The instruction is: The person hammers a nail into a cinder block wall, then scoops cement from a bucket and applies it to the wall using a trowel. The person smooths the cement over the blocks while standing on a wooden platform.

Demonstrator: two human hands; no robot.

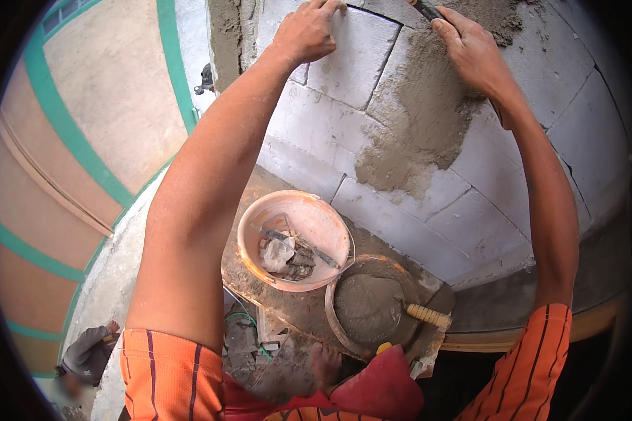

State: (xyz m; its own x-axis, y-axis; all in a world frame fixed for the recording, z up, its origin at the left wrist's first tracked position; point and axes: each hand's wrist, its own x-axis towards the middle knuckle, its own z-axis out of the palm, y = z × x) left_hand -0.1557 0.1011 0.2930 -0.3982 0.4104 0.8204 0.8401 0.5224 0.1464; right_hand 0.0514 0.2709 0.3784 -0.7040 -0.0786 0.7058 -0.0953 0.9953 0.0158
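In the head view, my right grip [474, 56] is closed around a dark-handled tool [428, 10] over the upper part of the block wall [351, 63]. I judge it light and stiff, best held by that handle, maybe slippery when wet. The mortar [428, 133] below it looks soft and heavy. My left grip [305, 34] is near the wall's upper left edge, fingers bent; whether it holds anything, I cannot tell. The frame cuts off the tool's far end, so its shape stays unknown.

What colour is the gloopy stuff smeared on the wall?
The mortar is greyish brown; it shows best in the head view.
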